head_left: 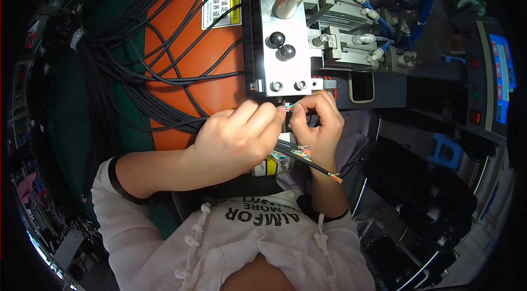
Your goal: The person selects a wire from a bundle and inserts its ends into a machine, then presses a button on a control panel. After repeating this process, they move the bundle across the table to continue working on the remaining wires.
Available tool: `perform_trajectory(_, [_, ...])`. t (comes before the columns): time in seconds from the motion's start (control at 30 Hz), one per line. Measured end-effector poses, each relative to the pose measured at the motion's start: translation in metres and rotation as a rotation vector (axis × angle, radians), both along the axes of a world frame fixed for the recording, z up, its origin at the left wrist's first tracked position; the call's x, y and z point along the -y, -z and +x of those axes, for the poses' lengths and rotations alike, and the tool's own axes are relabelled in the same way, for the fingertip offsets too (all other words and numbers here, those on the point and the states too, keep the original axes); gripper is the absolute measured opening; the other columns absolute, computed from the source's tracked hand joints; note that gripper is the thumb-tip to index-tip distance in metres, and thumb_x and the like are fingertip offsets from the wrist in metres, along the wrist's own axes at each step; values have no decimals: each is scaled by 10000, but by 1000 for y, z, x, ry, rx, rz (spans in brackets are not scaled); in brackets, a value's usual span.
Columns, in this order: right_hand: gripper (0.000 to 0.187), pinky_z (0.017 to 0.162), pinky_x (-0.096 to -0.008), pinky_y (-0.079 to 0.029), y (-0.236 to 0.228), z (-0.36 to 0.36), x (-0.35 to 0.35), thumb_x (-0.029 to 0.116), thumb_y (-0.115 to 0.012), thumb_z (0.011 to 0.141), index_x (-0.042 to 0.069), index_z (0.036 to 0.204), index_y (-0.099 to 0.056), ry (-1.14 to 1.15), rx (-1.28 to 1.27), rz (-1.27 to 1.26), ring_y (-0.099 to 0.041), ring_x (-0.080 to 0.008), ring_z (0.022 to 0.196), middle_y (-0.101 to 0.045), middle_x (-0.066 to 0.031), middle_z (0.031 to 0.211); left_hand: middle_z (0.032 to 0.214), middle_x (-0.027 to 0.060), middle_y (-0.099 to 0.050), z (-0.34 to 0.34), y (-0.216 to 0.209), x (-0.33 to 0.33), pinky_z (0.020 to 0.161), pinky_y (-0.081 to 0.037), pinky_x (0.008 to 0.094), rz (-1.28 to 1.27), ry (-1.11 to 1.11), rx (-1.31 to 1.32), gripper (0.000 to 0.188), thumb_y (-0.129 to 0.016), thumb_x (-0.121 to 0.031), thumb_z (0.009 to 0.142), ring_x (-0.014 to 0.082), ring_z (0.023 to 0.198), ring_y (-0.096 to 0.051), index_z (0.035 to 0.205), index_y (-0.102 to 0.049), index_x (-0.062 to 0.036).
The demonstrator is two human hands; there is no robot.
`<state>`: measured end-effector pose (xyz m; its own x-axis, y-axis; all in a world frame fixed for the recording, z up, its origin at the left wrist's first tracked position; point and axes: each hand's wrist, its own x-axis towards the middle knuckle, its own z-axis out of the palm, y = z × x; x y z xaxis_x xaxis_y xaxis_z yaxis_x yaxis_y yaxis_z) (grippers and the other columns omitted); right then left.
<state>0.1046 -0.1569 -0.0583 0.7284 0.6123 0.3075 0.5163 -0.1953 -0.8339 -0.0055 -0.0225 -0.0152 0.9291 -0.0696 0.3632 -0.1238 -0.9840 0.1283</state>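
Note:
My left hand (pixel 237 133) is closed, its thumb and fingertips pinching the end of a cable just below the machine's metal block (pixel 288 66). Opposite it, my right hand (pixel 323 118) pinches the thin coloured wires (pixel 290 107) that come out of that end. The fingertips of both hands nearly meet there, and they partly hide the wires. Below the hands, several black cables (pixel 307 163) stick out with stripped ends. Fanned coloured wires (pixel 303 153) show at one of them, next to my right wrist.
A large bundle of black cables (pixel 104 63) runs over an orange surface (pixel 181 99) at the left. Pneumatic cylinders (pixel 351 44) with blue hoses stand behind the block. Right of it lies a phone-like dark-screened device (pixel 361 87). A control panel (pixel 494 79) and a blue stool (pixel 446 151) are farther right.

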Motion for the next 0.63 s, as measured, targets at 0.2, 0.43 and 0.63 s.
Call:
perform_trajectory(0.2, [70, 644, -260, -434, 6, -1, 7, -49, -633, 750, -7, 780, -585, 56, -442, 1, -539, -135, 682, -586, -53, 713, 756, 10, -469, 4, -1, -3, 461, -417, 193, 18, 51, 16, 202, -634, -68, 715, 99, 645, -492, 899, -659, 12])
perform_trajectory(0.43, [103, 690, -290, -475, -8, 8, 1, -42, -688, 717, 3, 797, -640, -63, 127, 7, -595, -188, 729, -631, -79, 770, 797, 18, -487, 0, -3, -2, 480, -440, 213, -23, -4, -21, 267, -631, -81, 712, 114, 663, -514, 959, -656, 19])
perform_trajectory(0.63, [122, 706, -324, -495, -14, 11, 1, -36, -716, 695, 25, 791, -673, -121, 306, -26, -616, -224, 772, -647, -90, 781, 825, 31, -501, -3, -4, -2, 505, -465, 223, -40, -16, -64, 310, -626, -77, 714, 128, 679, -530, 1012, -655, 5])
